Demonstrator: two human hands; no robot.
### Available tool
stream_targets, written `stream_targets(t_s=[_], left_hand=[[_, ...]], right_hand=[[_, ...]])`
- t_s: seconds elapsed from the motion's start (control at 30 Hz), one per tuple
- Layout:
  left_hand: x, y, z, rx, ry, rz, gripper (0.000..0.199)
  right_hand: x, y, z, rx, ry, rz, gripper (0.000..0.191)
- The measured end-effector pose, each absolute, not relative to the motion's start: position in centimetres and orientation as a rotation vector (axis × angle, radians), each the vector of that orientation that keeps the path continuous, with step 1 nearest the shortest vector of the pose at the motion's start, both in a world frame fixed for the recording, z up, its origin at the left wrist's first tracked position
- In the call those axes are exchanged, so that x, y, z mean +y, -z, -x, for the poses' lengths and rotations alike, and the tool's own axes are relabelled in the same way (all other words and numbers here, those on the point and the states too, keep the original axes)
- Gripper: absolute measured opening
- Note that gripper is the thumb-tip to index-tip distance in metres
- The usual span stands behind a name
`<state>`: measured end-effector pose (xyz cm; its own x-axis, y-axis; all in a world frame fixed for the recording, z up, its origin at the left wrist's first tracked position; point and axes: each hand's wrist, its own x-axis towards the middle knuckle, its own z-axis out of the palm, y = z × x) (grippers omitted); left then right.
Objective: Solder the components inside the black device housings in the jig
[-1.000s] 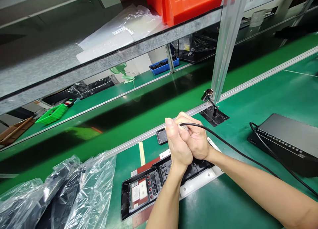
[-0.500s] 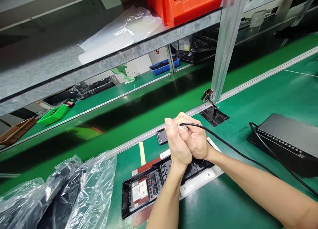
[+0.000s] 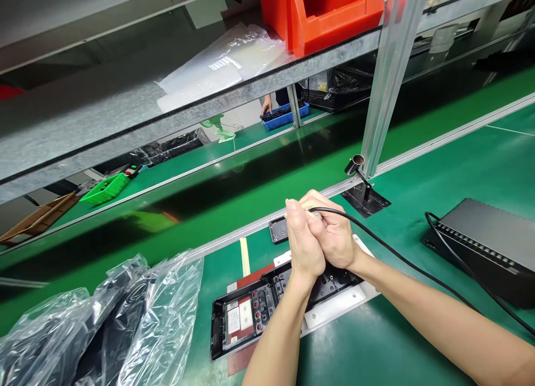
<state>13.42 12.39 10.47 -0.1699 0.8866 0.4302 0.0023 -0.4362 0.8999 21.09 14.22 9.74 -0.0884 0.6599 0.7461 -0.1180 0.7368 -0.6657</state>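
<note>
My left hand (image 3: 304,244) and my right hand (image 3: 336,235) are clasped together, fingers closed, around a corded object. Only its pale, partly metallic top (image 3: 310,208) shows between them, so its kind is hidden. From that top a black cable (image 3: 387,247) runs off to the lower right. Both hands are above a long black plastic housing (image 3: 217,324), which lies open with its ribbed inside facing up. Under its right part are white fixture blocks (image 3: 336,307). My wrists and hands cover the middle of the housing.
Crinkled clear plastic bags (image 3: 163,319) with dark contents lie at left. A small black cover (image 3: 277,230) sits behind my hands. A metal ring holder (image 3: 356,164) stands by the upright post, with a black box (image 3: 489,246) at right. Overhead, a shelf carries a red bin (image 3: 334,37).
The whole view has shifted slightly to the right. My hands keep the same clasp over the housing. In the background, another person's hand now reaches into the blue tray.
</note>
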Motion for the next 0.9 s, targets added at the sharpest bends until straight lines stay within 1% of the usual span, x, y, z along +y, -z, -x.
stream_targets(t_s=[0.2, 0.4, 0.5, 0.6, 0.67, 0.77, 0.9], left_hand=[[12.3, -11.0, -12.8, 0.993, -1.596, -1.433, 0.073], [11.9, -11.9, -11.3, 1.0, -1.351, -1.486, 0.089], [11.6, -11.8, -9.9, 1.036, -1.269, -1.531, 0.091], [10.5, -11.2, -7.9, 1.174, -1.313, -1.478, 0.091], [9.2, -10.8, -6.5, 1.337, -1.314, -1.473, 0.081], [6.5, -10.1, -4.7, 1.578, -1.205, -1.55, 0.058], [3.0, -8.6, -3.4, 1.738, -1.063, -1.743, 0.035]], right_hand=[[14.1, -10.3, -21.5, -1.564, -0.63, 0.517, 0.028], [14.0, -11.1, -21.9, -1.673, -0.494, 0.656, 0.032], [13.9, -11.3, -22.1, -1.682, -0.454, 0.669, 0.031], [13.9, -11.1, -21.9, -1.643, -0.537, 0.606, 0.032], [13.9, -11.0, -21.7, -1.605, -0.623, 0.554, 0.033], [13.6, -11.0, -21.4, -1.534, -0.792, 0.511, 0.038], [13.0, -10.9, -21.1, -1.463, -1.047, 0.475, 0.042]])
